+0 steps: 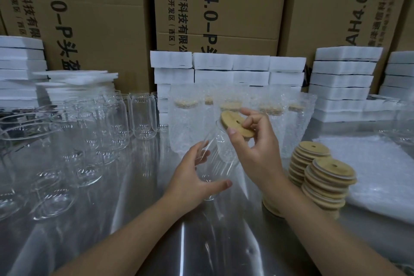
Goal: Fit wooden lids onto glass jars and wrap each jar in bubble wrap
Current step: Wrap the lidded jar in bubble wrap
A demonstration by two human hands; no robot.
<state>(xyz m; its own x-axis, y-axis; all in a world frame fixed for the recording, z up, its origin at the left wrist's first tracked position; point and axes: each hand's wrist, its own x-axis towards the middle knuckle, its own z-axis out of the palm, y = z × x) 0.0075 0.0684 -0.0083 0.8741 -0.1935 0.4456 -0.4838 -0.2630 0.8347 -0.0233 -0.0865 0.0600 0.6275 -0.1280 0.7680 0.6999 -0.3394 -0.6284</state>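
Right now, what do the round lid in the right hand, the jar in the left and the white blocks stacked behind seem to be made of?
The lid looks like pale wood or bamboo, matte, with faint grain and a small hole. The jar looks like clear glass, given its sharp glints, though clear plastic could look alike. The white blocks are probably foam: matte, soft-edged.

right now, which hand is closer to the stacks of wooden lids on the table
Right. The right hand, pinching a wooden lid over the glass jar, is just left of the stacks of lids; the left hand grips the jar farther left.
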